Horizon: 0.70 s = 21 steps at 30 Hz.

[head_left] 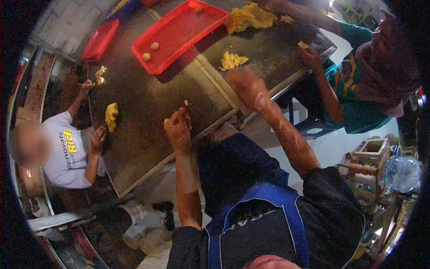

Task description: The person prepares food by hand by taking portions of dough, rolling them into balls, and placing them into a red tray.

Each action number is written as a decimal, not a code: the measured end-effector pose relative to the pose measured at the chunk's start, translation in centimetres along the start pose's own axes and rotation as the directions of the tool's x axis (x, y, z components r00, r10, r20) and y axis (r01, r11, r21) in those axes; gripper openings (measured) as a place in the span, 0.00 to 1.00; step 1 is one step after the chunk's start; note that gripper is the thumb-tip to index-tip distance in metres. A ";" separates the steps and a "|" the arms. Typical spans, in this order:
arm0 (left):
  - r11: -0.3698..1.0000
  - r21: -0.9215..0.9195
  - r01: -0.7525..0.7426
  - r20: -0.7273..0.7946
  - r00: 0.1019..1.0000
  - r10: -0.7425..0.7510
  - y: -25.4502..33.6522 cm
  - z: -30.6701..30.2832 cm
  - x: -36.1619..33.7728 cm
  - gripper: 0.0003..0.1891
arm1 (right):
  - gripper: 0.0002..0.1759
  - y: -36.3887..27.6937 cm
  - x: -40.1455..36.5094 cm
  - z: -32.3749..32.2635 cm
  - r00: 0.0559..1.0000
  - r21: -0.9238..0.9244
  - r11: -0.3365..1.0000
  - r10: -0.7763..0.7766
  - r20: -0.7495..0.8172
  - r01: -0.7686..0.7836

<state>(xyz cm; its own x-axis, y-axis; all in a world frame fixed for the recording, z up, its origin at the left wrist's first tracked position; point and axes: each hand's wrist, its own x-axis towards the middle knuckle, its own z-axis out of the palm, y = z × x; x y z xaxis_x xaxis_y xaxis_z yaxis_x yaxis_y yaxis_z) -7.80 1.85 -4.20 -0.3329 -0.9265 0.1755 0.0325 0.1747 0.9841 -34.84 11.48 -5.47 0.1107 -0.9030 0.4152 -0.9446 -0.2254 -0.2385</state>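
Note:
My left hand (178,130) is above the near part of the dark tabletop, its fingers curled closed. What they hold, if anything, is hidden. Just beyond its fingertips lies a small pale yellow bit of dough (186,103). My right hand (248,89) is smeared by motion, so its fingers cannot be made out. It is just on the near side of a torn lump of yellow dough (233,60). Farther back rests a larger mass of yellow dough (251,18). A red tray (179,38) holds a few round dough balls (155,46).
A person in a white shirt (67,152) works at the left beside another dough lump (111,117). On the right, a person in green (358,107) reaches over the table (143,121). A second red tray (101,40) stands at the far left edge.

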 end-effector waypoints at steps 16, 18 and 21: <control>0.966 0.254 -0.055 0.035 0.998 0.047 2.5 2.0 -0.4 0.19 | 0.17 7.8 -3.1 -2.7 0.868 -0.149 0.890 0.363 -0.339 -0.431; 0.963 0.142 -0.229 0.169 0.964 0.204 0.2 3.3 0.4 0.18 | 0.17 6.8 -2.8 -3.0 0.804 -0.045 0.877 0.418 -0.423 -0.479; 0.811 0.281 -0.513 0.339 0.844 0.416 1.0 6.3 1.8 0.18 | 0.16 6.6 -3.1 -3.8 0.845 -0.024 0.900 0.399 -0.355 -0.435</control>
<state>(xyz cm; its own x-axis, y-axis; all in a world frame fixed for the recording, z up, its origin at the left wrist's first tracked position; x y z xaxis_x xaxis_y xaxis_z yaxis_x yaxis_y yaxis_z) -14.34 2.49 -3.09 -0.5869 -0.5959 0.5482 -0.0676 0.7107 0.7003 -42.65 14.22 -4.99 -0.3931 -0.7233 0.5677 -0.9059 0.1989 -0.3739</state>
